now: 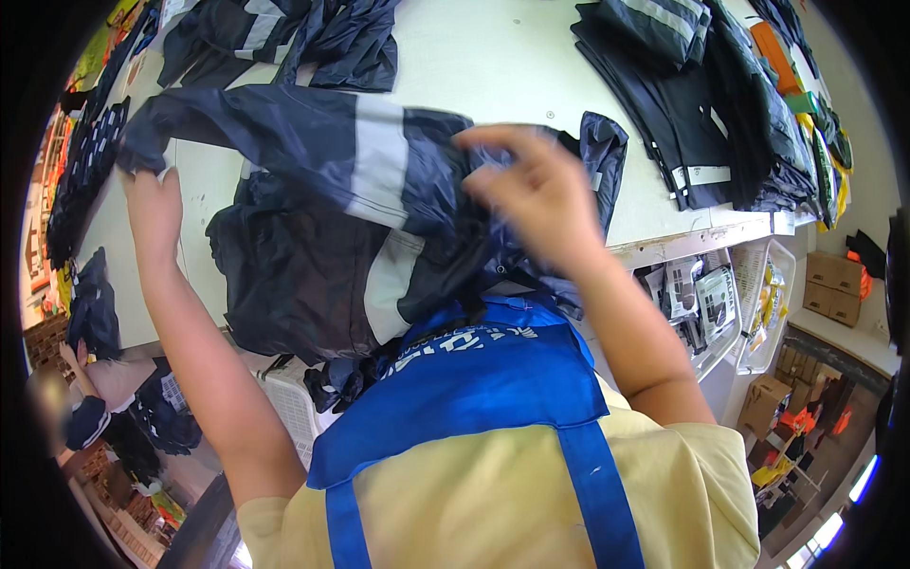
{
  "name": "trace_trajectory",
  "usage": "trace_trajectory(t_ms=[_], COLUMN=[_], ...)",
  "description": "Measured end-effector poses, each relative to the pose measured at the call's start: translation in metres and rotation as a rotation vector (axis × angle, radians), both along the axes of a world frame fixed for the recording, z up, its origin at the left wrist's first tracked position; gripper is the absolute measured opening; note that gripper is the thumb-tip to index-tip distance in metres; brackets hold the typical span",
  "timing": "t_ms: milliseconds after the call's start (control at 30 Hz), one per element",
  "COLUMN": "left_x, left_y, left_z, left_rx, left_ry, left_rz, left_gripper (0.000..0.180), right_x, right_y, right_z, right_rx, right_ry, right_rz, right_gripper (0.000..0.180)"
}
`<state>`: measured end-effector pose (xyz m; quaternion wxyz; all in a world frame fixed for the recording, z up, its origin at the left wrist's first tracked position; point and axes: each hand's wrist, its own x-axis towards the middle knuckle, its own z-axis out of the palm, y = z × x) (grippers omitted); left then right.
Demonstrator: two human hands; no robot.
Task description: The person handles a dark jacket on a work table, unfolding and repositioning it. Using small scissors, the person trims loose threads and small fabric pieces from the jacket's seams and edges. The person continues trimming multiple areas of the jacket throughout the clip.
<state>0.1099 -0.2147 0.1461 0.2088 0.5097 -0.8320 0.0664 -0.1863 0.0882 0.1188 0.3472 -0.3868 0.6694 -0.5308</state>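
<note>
A dark navy rain jacket (pixel 313 142) with wide silver reflective bands lies bunched at the table's near edge, partly over my blue apron (pixel 474 398). My left hand (pixel 156 204) is closed on the end of its sleeve, holding it stretched out to the left. Across the garment, my right hand (pixel 545 190) is above the jacket's right part, slightly smeared by motion. Its thumb and forefinger are apart, and nothing shows between them. The jacket's lower folds hang over the table edge toward me.
More dark garments lie at the far left of the white table (pixel 483 57). A stack of folded dark clothes (pixel 682 123) stands at the right. Below the edge there, white baskets (pixel 758 313) hold packaged items. Another person (pixel 85 398) is at the lower left.
</note>
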Motion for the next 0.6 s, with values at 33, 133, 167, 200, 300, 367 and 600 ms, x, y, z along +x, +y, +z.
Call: trace_trajectory(t_ms=[33,133,167,200,300,367,600], left_x=[-0.008,-0.104,-0.139,-0.168,-0.21,-0.246,-0.3], left_y=[0.0,0.079,0.126,0.173,0.248,0.264,0.256], left_z=[0.002,0.013,0.014,0.027,-0.056,-0.096,-0.091], left_rx=[-0.057,-0.21,0.078,0.698,1.352,1.165,1.167], left_ry=[-0.078,0.081,0.297,0.513,0.458,0.193,0.398], left_rz=[0.0,-0.302,-0.464,-0.465,-0.9,-0.815,-0.607], left_gripper=[0.045,0.049,0.046,0.043,0.063,0.09,0.054], right_x=[-0.029,-0.123,-0.129,-0.13,-0.113,-0.111,-0.097], right_y=[0.007,0.07,0.088,0.102,0.115,0.122,0.12], right_z=[-0.011,-0.124,-0.146,-0.163,-0.167,-0.162,-0.066], right_rx=[0.202,0.252,0.39,0.513,0.68,0.495,0.105], right_ry=[-0.008,0.935,0.759,0.576,0.353,0.111,-0.25], right_rz=[-0.24,-0.757,-0.765,-0.754,-0.657,-0.661,-0.578], right_gripper=[0.034,0.06,0.066,0.072,0.08,0.067,0.049])
